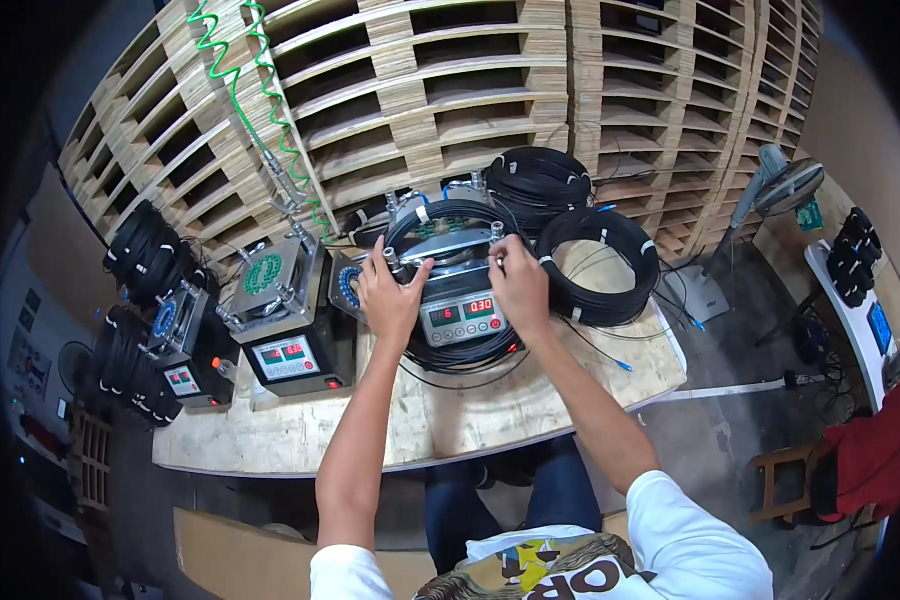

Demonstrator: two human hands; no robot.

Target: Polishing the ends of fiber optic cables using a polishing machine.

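In front of me stands a benchtop machine (462,318) with a metal top, a red digital display and a row of buttons. My left hand (392,300) is at its left front corner, thumb and fingers around a metal knob (392,259). At the right front corner my right hand (519,292) has its fingers curled in just below another metal knob (497,231); what they pinch is hidden. A coil of black cable (452,208) with white ties arches over the machine's top. More black cable (467,356) lies looped around its base.
Two similar machines, one with a green disc (263,274) and one with a blue disc (165,318), stand to the left. Coiled black cables (598,268) lie at the right, with blue-tipped ends. Wooden pallets (470,80) rise behind the wooden tabletop (270,440). A fan (788,188) stands right.
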